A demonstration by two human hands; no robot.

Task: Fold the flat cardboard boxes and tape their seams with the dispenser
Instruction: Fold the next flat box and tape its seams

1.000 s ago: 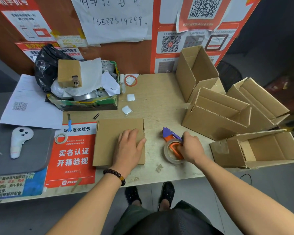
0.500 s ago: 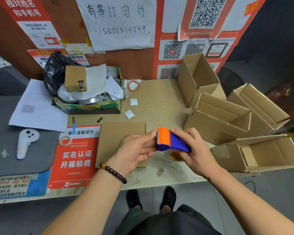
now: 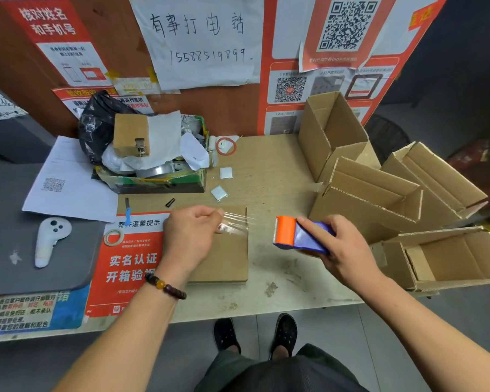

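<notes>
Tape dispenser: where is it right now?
Head view, right of centre: the tape dispenser is in the right hand, above the table, right of the flat box.

Flat box (image 3: 224, 258) on table; orange-blue dispenser (image 3: 297, 234) aloft.

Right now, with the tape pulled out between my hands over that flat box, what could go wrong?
1. The clear tape strip hangs unsupported between the left hand and the tape dispenser; it may twist and stick to itself.
2. The flat cardboard box lies with neither hand on it, so it could slide when the tape lands.
3. The right hand grips close to the dispenser's orange front, so fingers might catch the sticky tape.
</notes>
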